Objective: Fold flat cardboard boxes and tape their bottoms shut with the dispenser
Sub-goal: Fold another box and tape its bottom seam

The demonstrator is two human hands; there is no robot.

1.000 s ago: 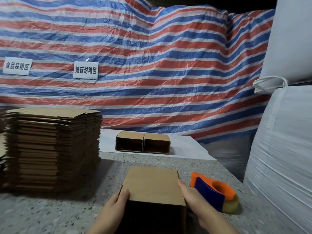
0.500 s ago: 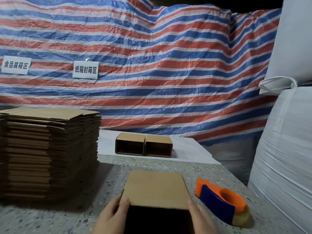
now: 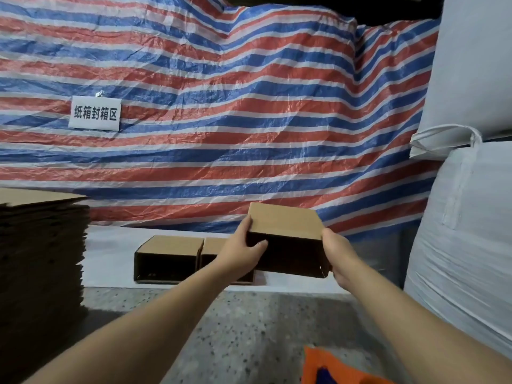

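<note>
I hold a folded brown cardboard box (image 3: pixel 285 223) out in front of me, above the far white surface, its open dark side facing me. My left hand (image 3: pixel 243 245) grips its left edge with the thumb over the opening. My right hand (image 3: pixel 339 257) grips its right edge. Two folded boxes (image 3: pixel 169 248) lie side by side just left of and below it; the second is partly hidden by my left hand. The orange and blue tape dispenser (image 3: pixel 327 367) shows at the bottom edge, near me.
A tall stack of flat cardboard blanks (image 3: pixel 38 261) fills the left side of the speckled table (image 3: pixel 249 322). Large white sacks (image 3: pixel 465 234) stand at the right. A striped tarp (image 3: pixel 221 106) with a white label hangs behind.
Both hands lifted the box off the table near me and carried it forward and right, up over the white surface beside the two finished boxes. The dispenser stayed on the table.
</note>
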